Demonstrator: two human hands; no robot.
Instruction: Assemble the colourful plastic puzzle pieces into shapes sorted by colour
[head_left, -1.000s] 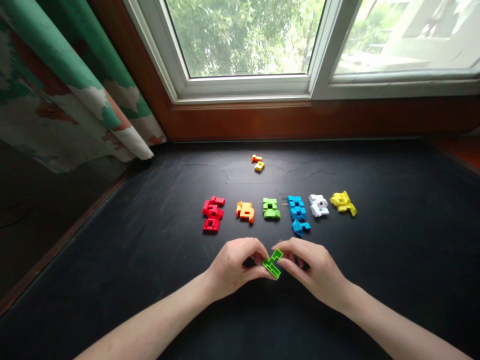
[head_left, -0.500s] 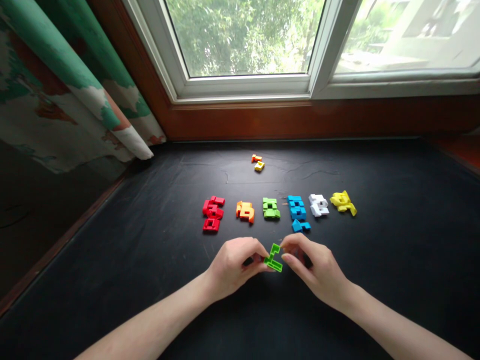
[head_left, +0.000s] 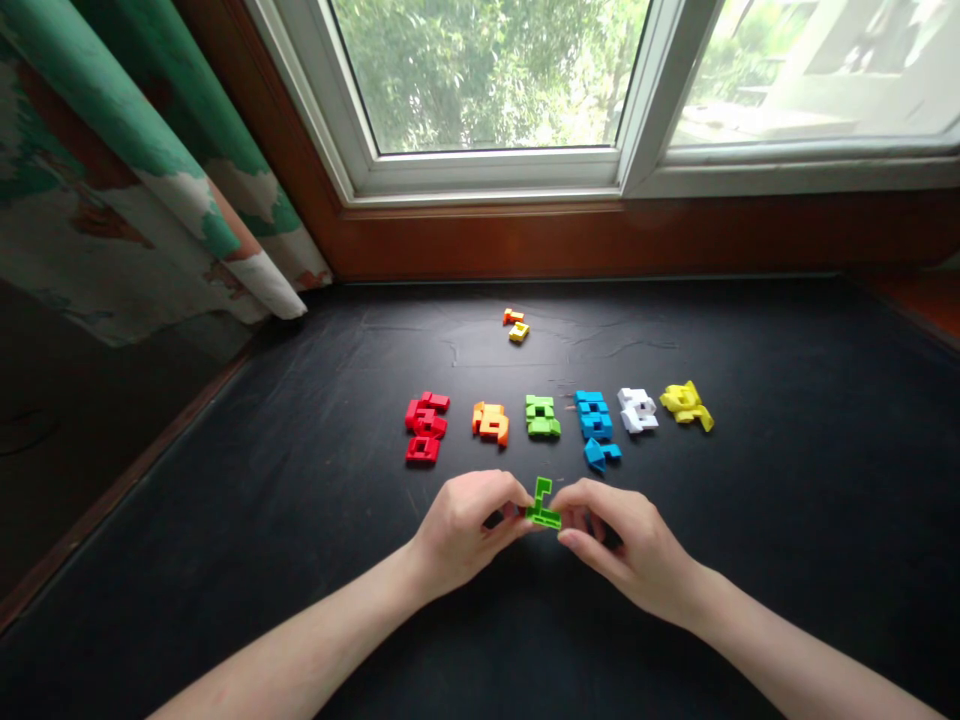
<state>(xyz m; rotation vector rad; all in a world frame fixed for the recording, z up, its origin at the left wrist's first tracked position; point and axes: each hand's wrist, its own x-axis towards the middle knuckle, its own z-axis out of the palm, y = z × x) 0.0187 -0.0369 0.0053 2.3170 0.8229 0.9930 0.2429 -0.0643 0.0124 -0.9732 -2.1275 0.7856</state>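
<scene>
Between both hands, above the dark tabletop, is a green plastic block (head_left: 546, 517) with a hollow, angular shape, its open side facing me. My left hand (head_left: 472, 520) pinches its left end between thumb and fingers. A small reddish patch shows by those fingertips, too small to name. Curled around the block's right end, my right hand (head_left: 626, 535) has its index finger and thumb at the block's edge. Just beyond the hands lie a green block group (head_left: 541, 417), blue blocks (head_left: 593, 415) and a loose-looking blue piece (head_left: 600, 454).
Red blocks (head_left: 427, 425) and orange blocks (head_left: 490, 423) lie to the left in the row. White blocks (head_left: 638, 411) and yellow blocks (head_left: 686, 404) lie to the right. Farther back are a small orange piece (head_left: 513, 316) and yellow piece (head_left: 519, 332). A curtain (head_left: 225, 200) hangs at left.
The green block has turned more upright and shifted slightly left. My right hand has moved a little left and down, its fingertips closing on the block's right end. The nearest blue piece has shifted slightly.
</scene>
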